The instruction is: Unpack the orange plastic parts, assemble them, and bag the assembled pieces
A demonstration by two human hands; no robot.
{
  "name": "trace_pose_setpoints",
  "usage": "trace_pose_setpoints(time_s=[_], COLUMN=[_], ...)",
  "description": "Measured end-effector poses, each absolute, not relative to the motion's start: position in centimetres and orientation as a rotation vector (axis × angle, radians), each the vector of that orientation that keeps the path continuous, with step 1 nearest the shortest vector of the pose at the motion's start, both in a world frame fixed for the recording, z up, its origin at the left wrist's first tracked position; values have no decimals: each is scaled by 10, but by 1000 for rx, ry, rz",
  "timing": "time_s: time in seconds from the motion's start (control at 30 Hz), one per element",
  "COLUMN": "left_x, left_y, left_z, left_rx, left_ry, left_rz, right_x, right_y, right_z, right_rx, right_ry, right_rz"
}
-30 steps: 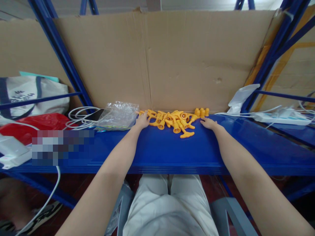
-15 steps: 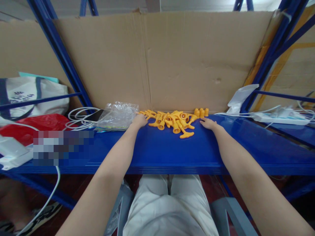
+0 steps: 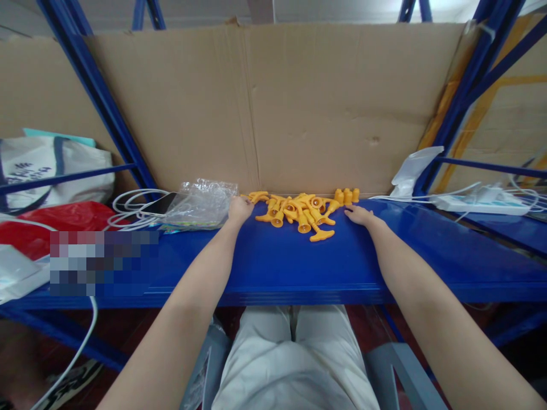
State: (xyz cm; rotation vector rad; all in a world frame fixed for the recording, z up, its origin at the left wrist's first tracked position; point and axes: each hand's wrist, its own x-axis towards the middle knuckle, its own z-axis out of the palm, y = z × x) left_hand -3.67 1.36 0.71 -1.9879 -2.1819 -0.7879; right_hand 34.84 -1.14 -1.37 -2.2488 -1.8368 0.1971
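Observation:
A loose pile of yellow plastic T-handled pieces [image 3: 304,219] with flared, cup-like ends lies on the blue table. At its left end, my left hand [image 3: 240,209] is closed, its fingers curled at the end of one yellow T-shaped piece [image 3: 258,196]; the fingertips are partly hidden. My right hand [image 3: 359,214] rests palm down at the right of the pile, fingers stretched out and holding nothing. Just beyond its fingertips, several small yellow bottle-shaped parts [image 3: 347,197] stand upright in a group.
A clear plastic bag [image 3: 200,205] lies left of my left hand, by coiled white cables [image 3: 139,209] and a red bag [image 3: 68,221]. Cardboard [image 3: 316,108] walls off the back. On the right are a white power strip [image 3: 482,204] and a blue upright post [image 3: 448,119].
The view has shifted slightly. My left hand looks more tightly curled beside the left end of the pile. My right hand stays in about the same place.

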Motion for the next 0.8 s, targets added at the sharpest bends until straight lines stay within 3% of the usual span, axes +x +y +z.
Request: trace_pose_setpoints(time_s=[0.5,0.8], left_x=[-39,-39], left_y=[15,10], left_z=[6,6], left_rx=[-1982,-1963], left_ry=[-2418,-2294], left_rz=[-839,-781], right_x=[353,346], right_y=[-7,5], right_z=[-17,-16], right_rx=[-2222,-1844], right_ry=[-1848,-1966], right_rz=[164,-35])
